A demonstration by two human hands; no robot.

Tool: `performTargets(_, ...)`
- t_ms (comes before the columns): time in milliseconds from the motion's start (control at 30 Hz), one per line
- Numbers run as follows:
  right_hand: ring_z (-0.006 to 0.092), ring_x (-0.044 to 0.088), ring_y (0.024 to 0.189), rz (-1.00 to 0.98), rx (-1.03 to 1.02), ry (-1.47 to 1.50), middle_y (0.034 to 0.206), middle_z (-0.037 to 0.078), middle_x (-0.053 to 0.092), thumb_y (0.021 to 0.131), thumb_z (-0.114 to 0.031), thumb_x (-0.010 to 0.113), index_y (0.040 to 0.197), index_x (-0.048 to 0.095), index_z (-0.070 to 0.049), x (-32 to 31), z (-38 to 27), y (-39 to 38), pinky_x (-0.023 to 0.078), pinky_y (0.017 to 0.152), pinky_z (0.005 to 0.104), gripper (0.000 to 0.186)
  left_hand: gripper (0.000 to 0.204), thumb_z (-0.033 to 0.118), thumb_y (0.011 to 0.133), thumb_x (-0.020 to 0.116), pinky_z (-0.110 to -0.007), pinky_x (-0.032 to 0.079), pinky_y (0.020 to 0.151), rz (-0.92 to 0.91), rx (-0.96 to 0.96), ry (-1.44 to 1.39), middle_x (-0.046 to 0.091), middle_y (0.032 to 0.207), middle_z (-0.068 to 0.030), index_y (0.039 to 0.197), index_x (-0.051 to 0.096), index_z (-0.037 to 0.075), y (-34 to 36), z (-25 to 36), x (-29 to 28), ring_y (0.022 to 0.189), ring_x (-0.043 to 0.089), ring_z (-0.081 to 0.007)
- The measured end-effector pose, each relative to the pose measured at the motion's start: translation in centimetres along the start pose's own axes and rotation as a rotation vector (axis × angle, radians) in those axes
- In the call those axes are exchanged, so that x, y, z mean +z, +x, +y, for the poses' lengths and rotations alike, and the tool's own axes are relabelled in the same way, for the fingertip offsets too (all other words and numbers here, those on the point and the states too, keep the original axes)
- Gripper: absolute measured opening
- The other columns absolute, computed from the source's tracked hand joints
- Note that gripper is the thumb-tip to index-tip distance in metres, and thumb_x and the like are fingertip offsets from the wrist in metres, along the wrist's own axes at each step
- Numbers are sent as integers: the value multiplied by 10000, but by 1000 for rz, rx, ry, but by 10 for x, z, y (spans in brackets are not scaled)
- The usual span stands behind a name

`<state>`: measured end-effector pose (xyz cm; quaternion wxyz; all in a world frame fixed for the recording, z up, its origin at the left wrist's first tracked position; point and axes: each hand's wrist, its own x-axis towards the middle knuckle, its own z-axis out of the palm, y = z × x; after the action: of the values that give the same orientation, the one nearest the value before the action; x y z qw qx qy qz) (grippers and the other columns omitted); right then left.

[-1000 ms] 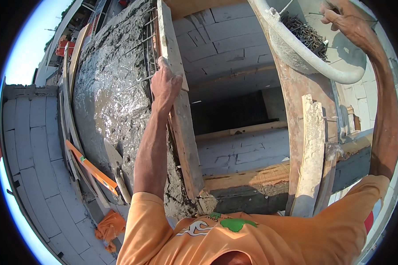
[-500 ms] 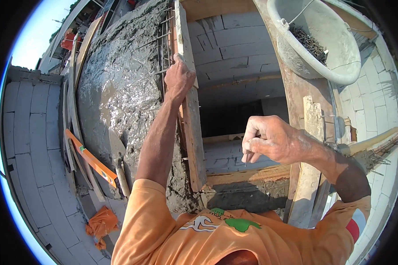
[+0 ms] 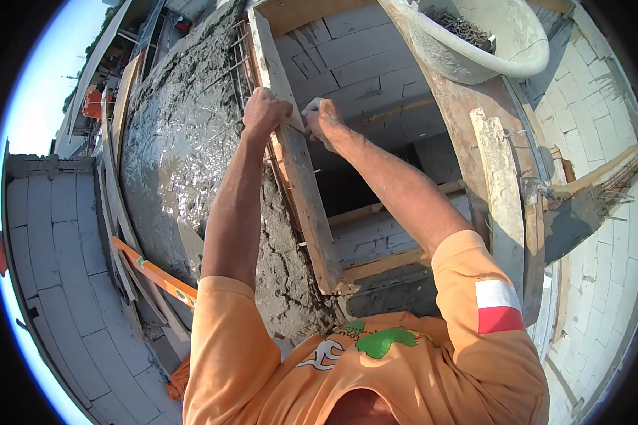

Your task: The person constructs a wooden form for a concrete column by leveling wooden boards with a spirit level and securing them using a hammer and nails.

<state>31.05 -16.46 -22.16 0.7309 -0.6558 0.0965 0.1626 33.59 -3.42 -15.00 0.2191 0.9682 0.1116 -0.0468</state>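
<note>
A long wooden board (image 3: 301, 180) stands on edge beside the wet concrete (image 3: 170, 134). My left hand (image 3: 267, 111) is closed at the board's upper part, on the concrete side; its fingertips are hidden. Facing it across the board, my right hand (image 3: 324, 122) is closed with fingers bent against the board's opening side. A thin dark line runs between the two hands, too small to name. What either hand holds cannot be made out. Thin steel bars (image 3: 242, 60) stick out of the concrete near my left hand.
A deep opening (image 3: 376, 177) lies right of the board. Beyond it, a whitish tub (image 3: 439, 53) holds nails (image 3: 461, 32), with a mortar-crusted plank (image 3: 500, 170) nearer. At left are an orange spirit level (image 3: 156, 273), a partly covered trowel (image 3: 190, 239) and a block wall (image 3: 64, 283).
My right hand has moved up and left, from over the opening to the board beside my left hand. My left hand stays at the board. The whole view has shifted slightly.
</note>
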Motion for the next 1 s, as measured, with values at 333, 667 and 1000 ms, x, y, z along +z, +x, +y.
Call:
performTargets(333, 166, 607, 685, -74, 159, 110, 808, 118, 655, 864, 6, 487, 959, 687, 32, 0, 4, 6, 498, 559, 296, 223, 164, 78, 649, 719, -313, 489, 465, -307, 517, -167, 604, 593, -96, 700, 655, -64, 8, -2, -18, 496, 606, -202)
performTargets(667, 268, 672, 780, -25, -156, -253, 857, 162, 691, 777, -52, 546, 911, 709, -9, -28, 32, 28, 536, 665, 368, 215, 257, 151, 679, 722, -331, 515, 518, -179, -83, -336, 661, 718, -114, 797, 672, -71, 8, 14, 6, 595, 645, -209)
performTargets(1000, 377, 656, 866, -44, -518, -440, 895, 226, 663, 771, -128, 570, 841, 665, -14, -30, 34, 33, 511, 735, 424, 164, 298, 214, 655, 714, -337, 509, 517, -106, -95, -164, 645, 643, -119, 783, 686, -54, 1, 16, 2, 539, 636, -219)
